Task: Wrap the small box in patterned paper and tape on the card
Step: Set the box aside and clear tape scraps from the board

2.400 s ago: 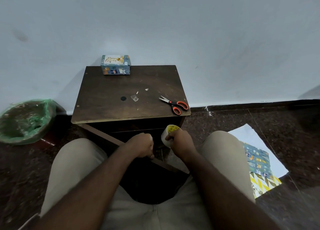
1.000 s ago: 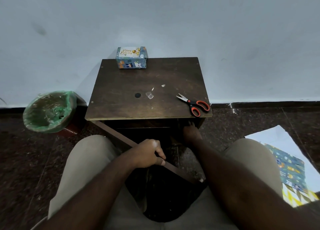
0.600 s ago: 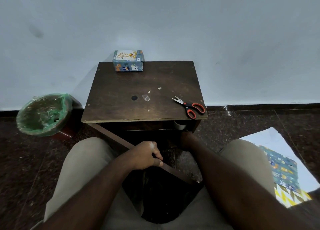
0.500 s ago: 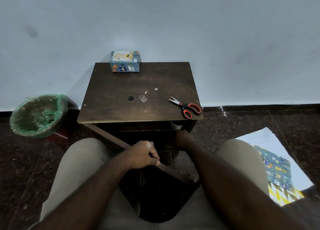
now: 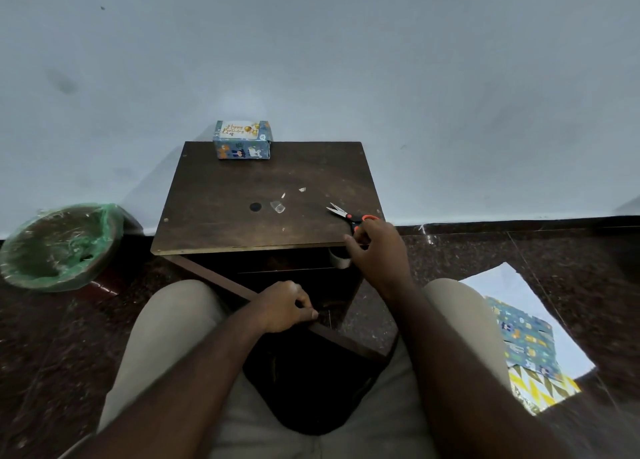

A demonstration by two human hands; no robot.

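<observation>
Small box [image 5: 242, 141], wrapped in patterned paper with the card [image 5: 239, 129] on top, is seen in the head view at the far edge of the table [image 5: 214, 199], against the wall. The scissors [image 5: 346, 215] lie at the near right corner. The right hand [image 5: 375, 250] is placed over their orange handles with fingers curled; whether they are gripped cannot be told. A wooden panel [image 5: 214, 276] below the table is gripped by the left hand [image 5: 285, 306]. A tape roll [image 5: 336, 258] sits under the tabletop.
</observation>
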